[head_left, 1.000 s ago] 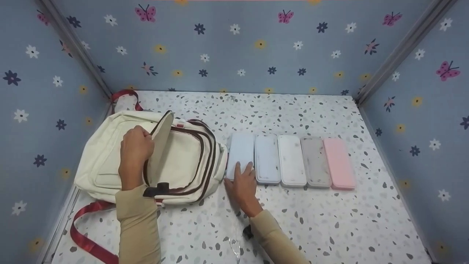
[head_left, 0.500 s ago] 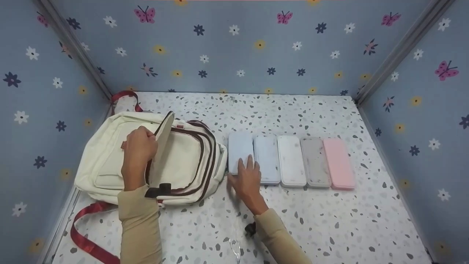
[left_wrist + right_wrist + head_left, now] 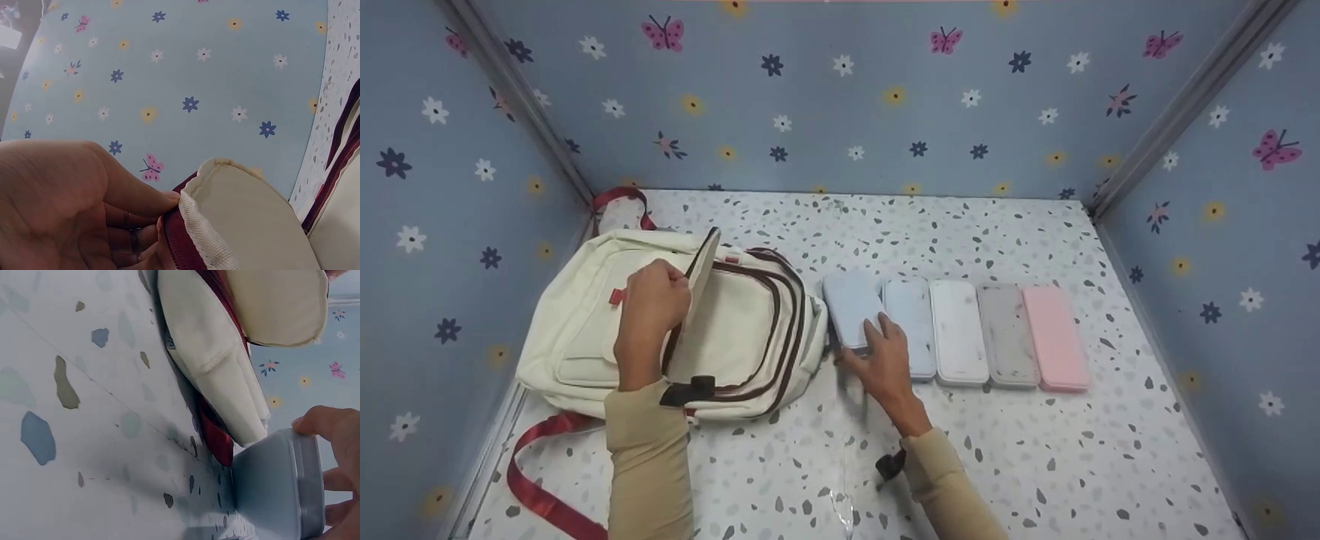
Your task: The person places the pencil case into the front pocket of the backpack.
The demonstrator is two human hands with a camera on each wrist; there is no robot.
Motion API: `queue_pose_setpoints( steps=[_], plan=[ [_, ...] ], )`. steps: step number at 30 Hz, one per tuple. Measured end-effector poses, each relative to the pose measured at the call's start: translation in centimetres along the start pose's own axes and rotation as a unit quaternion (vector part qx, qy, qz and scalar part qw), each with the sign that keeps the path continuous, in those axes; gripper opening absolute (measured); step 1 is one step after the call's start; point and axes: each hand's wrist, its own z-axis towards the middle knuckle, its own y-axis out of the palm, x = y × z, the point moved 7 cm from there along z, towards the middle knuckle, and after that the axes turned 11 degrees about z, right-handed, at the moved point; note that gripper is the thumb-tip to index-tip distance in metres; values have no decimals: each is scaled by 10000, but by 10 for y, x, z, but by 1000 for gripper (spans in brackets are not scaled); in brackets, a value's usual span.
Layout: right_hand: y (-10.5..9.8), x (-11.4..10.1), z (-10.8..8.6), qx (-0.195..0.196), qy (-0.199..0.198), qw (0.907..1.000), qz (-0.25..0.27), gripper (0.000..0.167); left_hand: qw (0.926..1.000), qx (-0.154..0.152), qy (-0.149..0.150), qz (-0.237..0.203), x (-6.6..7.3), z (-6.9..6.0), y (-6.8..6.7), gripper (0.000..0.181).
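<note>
A cream backpack [image 3: 577,322] with dark red zips lies flat at the left, its front pocket unzipped. My left hand [image 3: 655,319] pinches the edge of the raised pocket flap [image 3: 242,208] between thumb and fingers, as the left wrist view shows. Just right of the backpack, my right hand [image 3: 885,367] grips the near end of a light blue pencil box [image 3: 851,307]. In the right wrist view, the thumb lies on one edge of this pencil box [image 3: 270,478] and the fingers on the opposite side. The box is tilted, with its near end raised off the table.
Right of the held box stand a second light blue box [image 3: 913,337], a white box [image 3: 958,330], a grey box [image 3: 1009,334] and a pink box [image 3: 1056,337], side by side. Red straps [image 3: 544,487] trail from the backpack. Flowered walls [image 3: 840,97] enclose the speckled table [image 3: 960,232].
My right hand has shifted slightly right and raised the light blue box's near end, turning it askew. My left hand still holds the flap, a little further right.
</note>
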Motion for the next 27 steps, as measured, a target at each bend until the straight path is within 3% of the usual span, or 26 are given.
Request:
queue_pose_setpoints(
  steps=[14, 27],
  plan=[
    [-21, 6, 10, 311, 364, 9946, 924, 54, 9999, 106, -14, -41, 0, -2, -1, 25],
    [-19, -16, 17, 564, -456, 9882, 1352, 52, 10000, 58, 36, -36, -3, 1, -1, 24]
  ],
)
